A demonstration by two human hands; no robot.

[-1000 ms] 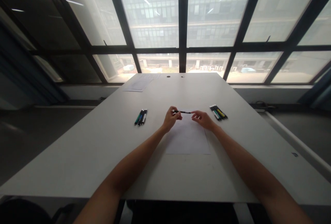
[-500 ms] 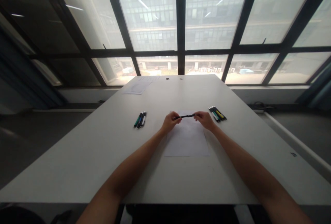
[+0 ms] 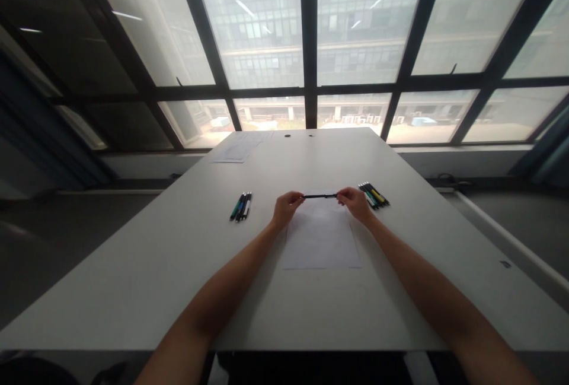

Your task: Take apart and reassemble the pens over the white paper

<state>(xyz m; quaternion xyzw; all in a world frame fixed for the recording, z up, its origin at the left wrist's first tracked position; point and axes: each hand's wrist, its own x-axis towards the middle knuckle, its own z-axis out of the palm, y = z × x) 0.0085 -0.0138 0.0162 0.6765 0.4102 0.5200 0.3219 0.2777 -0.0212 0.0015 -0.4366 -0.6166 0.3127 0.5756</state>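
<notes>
Left hand and right hand each pinch an end of a black pen, held level just above the paper sheet on the table; no lettering legible on pen or sheet.

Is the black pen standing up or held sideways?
Sideways. The black pen runs level between the left hand and the right hand, each pinching one end, above the paper.
</notes>
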